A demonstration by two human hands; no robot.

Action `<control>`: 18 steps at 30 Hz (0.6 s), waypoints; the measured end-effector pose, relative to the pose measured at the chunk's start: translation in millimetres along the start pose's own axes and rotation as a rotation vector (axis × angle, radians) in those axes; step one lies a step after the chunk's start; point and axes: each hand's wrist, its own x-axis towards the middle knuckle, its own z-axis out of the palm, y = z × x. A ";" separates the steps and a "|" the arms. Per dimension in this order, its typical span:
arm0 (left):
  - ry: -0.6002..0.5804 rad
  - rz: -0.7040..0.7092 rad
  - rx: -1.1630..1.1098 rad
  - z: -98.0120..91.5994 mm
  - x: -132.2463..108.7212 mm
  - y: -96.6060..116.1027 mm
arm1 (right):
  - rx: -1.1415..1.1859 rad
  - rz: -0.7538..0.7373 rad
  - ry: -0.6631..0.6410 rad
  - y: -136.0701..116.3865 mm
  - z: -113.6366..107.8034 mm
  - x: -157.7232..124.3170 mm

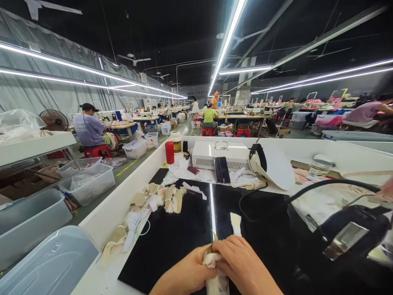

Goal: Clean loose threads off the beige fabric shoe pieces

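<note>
My left hand (184, 273) and my right hand (242, 266) meet at the bottom centre, both pinching a small pale fabric piece (213, 261) over a glossy black work surface (172, 241). The piece hangs down between my hands and its lower end leaves the frame. A row of beige and white fabric pieces (153, 198) lies to the left of my hands on the white bench edge.
On the bench stand a white metal box (215, 155), a dark phone (221, 169), a red can (169, 152), a jar (176, 141) and a black tool with a cable (353, 229). Grey plastic bins (89, 182) line the aisle at left. Other people sit at distant tables.
</note>
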 end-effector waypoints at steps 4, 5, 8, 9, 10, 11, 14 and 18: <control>-0.034 0.035 -0.028 2.7 -0.6 8.5 | 0.052 0.053 -0.058 -4.9 -9.4 4.0; -0.055 0.029 -0.023 3.9 -2.0 12.5 | 0.071 0.070 -0.074 -7.1 -13.3 4.9; -0.147 0.042 0.013 8.4 -8.2 24.9 | 0.232 0.203 -0.150 -14.4 -25.7 5.6; -0.179 0.050 0.026 9.3 -10.0 27.7 | 0.335 0.276 -0.179 -16.3 -29.1 5.0; -0.203 0.054 0.033 9.4 -11.3 29.1 | 0.448 0.355 -0.203 -17.5 -31.8 3.9; -0.215 0.056 0.036 8.4 -11.7 28.9 | 0.551 0.431 -0.217 -17.8 -33.6 2.5; -0.215 0.043 0.024 -0.7 -8.1 19.7 | 0.732 0.567 -0.224 -14.3 -35.7 -3.6; -0.209 0.025 0.002 -18.7 1.5 -2.0 | 0.833 0.650 -0.218 -5.9 -37.9 -15.9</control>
